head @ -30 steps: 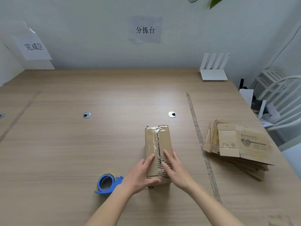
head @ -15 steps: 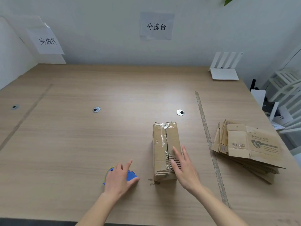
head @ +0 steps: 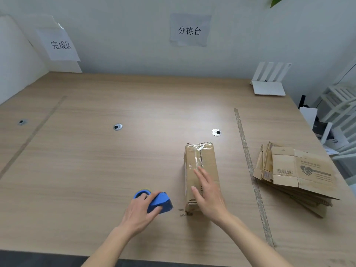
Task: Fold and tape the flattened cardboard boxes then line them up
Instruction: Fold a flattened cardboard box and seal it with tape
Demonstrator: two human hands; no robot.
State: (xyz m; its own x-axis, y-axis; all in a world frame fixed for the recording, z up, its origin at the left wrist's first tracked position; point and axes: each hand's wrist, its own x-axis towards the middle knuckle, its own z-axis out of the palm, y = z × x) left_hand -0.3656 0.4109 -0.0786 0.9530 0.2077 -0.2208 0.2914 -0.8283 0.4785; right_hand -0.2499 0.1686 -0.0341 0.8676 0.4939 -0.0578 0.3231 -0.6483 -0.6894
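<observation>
A folded brown cardboard box [head: 200, 160] lies lengthwise on the wooden table [head: 96, 160], with clear tape along its top seam and over its far end. My right hand [head: 209, 195] rests flat on the near half of the box, fingers spread. To the left of the box, my left hand [head: 140, 211] grips a blue tape dispenser [head: 159, 202] that sits on the table. A stack of flattened cardboard boxes [head: 294, 174] lies at the right, beyond a strip of tape [head: 248, 160] stuck across the tabletop.
A white router [head: 269, 81] stands at the far right corner. Paper signs [head: 189, 30] hang on the back wall. Round cable holes [head: 216, 132] dot the table's middle. White chairs [head: 339, 105] stand off the right edge. The near table edge runs just below my arms.
My left hand left the box, moved left and closed on the blue tape dispenser. My right hand stayed on the box and slid a little farther along its top.
</observation>
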